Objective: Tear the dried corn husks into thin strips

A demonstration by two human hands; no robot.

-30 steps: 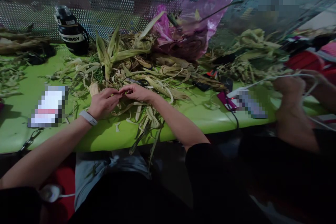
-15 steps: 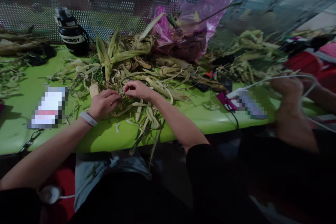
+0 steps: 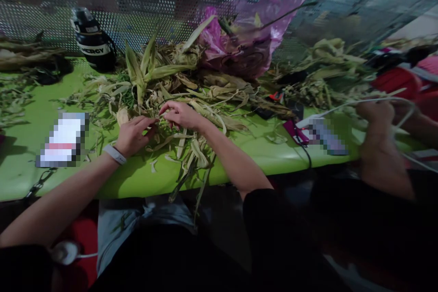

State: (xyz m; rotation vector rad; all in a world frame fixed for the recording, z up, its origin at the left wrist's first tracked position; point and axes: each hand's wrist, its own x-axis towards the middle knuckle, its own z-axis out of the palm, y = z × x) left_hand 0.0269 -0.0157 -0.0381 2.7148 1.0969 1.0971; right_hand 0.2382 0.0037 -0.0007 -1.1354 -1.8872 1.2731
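My left hand (image 3: 135, 134), with a pale band on the wrist, is over the near edge of a heap of dry corn husks (image 3: 153, 73). Its fingertips come together near the thumb; whatever is pinched there is too small to name. Just to its right, my right hand (image 3: 181, 116) has its fingers loosened and apart, the index finger reaching left toward the left fingertips. Thin husk strips lie under and around both hands. Longer husk strips (image 3: 196, 155) trail over the table's front edge beside my right forearm.
A dark bottle (image 3: 94, 50) stands at the back left, and a blurred-out phone (image 3: 61, 141) lies left. Behind the husks is a pink plastic bag (image 3: 253, 41) against a perforated panel. On the right, a co-worker's hands (image 3: 376, 114) are near a white cable and another phone (image 3: 330, 137).
My right hand has loosened from a pinch, its fingers spreading and its index finger stretching left. The left hand has stayed almost in place, its fingers slightly straighter.
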